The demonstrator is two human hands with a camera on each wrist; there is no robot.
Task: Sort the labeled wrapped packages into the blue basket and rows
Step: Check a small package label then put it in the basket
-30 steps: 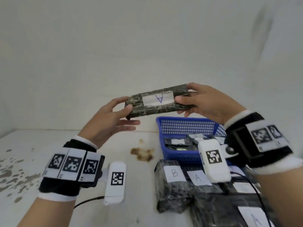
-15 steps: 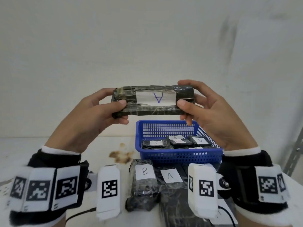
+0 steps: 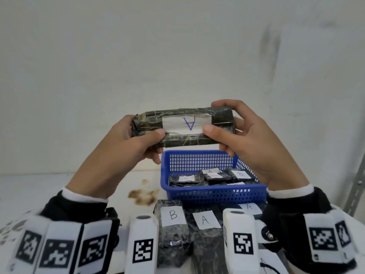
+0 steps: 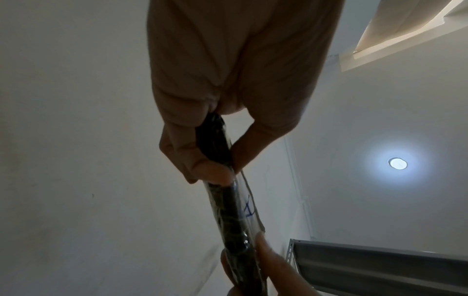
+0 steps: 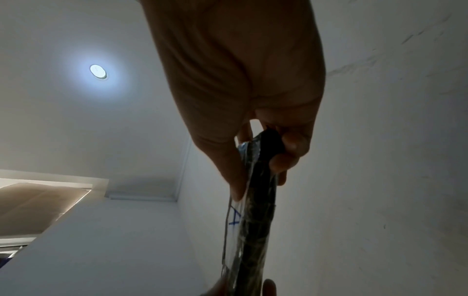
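**Reading the label before I place it**

I hold a long, flat package wrapped in dark mottled film and clear tape (image 3: 182, 127) level in the air, above and just behind the far wall of the blue plastic mesh basket (image 3: 215, 192). Its white paper label with a blue handwritten "A" (image 3: 188, 123) faces me, upside down.

To do this step well, I judge I should keep the package level and the label turned toward me until the letter is certain, then release one end only once the other hand has a firm hold, since the taped film looks slick. An inverted "A" is hard to mistake, but I would match it against the labels already laid out before committing. The basket holds small dark packages, some marked "A" and one marked "B", so I cannot tell from here which letter belongs where.

My left hand (image 3: 126, 147) pinches the left end, thumb pressed on the front face at the label's lower corner, fingers curled behind. My right hand (image 3: 250, 143) pinches the right end the same way, thumb on the front, fingers wrapped over the top and back. The wrist views show the package edge-on, squeezed between thumb and fingers.

On the white table (image 3: 59, 186) in front of the basket lie a dark wrapped package labelled "B" (image 3: 173, 230) and, touching it, a dark wrapped package labelled "A" (image 3: 205, 230).
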